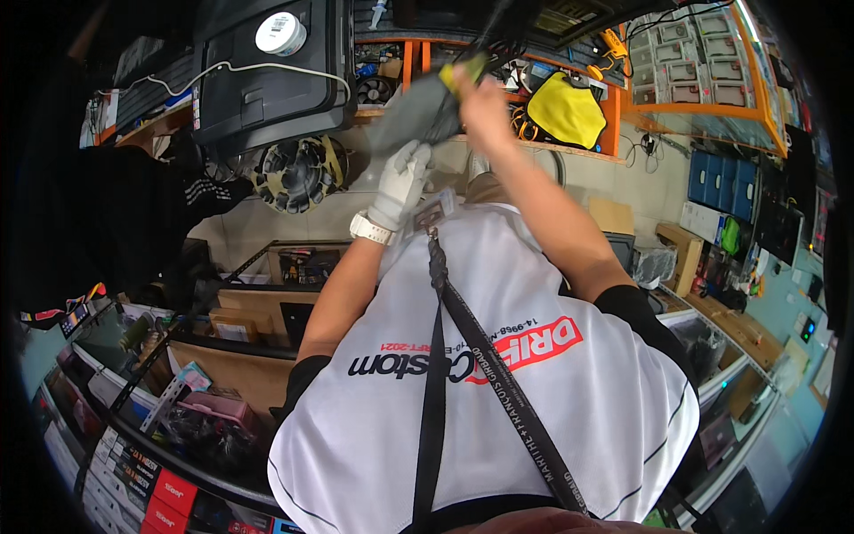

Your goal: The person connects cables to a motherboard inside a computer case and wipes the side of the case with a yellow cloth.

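Observation:
My left hand (402, 184) wears a white glove, with a white watch at the wrist. Its fingers are curled at the lower edge of a flat, dark grey item with a yellow-green end (414, 116). My bare right hand (486, 114), smeared by motion, is closed around the yellow-green end. Blur hides what kind of item this is. Both hands are in front of my chest, above the orange-edged bench. A bright yellow cloth-like piece (567, 110) lies to the right of my right hand.
A large black case (258, 84) with a round white tub (280, 34) on top stands at the left. Below it sits a camouflage helmet-like object (301, 173). A yellow tool (610, 55) and clear drawers (680, 62) are at the far right. Crowded shelves (205, 347) stand nearer on the left.

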### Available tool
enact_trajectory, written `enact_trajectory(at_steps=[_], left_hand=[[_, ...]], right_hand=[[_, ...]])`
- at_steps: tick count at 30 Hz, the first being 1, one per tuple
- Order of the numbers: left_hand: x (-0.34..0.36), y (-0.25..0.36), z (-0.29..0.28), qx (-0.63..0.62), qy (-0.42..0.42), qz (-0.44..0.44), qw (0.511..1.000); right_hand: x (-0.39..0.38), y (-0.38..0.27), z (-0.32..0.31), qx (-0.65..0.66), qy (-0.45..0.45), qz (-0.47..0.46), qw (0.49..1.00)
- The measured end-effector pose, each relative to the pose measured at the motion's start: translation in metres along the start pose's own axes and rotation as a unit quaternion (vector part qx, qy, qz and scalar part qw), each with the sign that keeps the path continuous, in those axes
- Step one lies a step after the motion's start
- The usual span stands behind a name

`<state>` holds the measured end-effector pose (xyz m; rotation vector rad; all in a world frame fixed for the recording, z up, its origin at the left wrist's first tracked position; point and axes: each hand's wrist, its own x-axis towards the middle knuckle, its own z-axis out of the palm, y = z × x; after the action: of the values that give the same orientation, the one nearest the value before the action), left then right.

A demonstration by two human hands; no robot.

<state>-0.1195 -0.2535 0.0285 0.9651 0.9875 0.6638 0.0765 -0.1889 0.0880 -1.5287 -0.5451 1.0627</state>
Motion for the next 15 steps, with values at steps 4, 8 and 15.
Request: enact_trajectory(at_steps=[4, 8, 15], left_hand=[[0.001, 0.009, -0.001, -0.050, -0.029, -0.024, 0.998], [0.014, 0.027, 0.007, -0.064, 0.002, -0.007, 0.998], [0.012, 0.000, -0.008, 0.078, -0.021, 0.020, 0.997]], right_hand=[[0.100, -0.067, -0.020, 0.188, 0.011, -0.110, 0.976], [0.055, -0.040, -0.011, -0.112, 0.062, -0.103, 0.986], [0.123, -0.130, -0.036, 0.190, 0.024, -0.071, 0.979]])
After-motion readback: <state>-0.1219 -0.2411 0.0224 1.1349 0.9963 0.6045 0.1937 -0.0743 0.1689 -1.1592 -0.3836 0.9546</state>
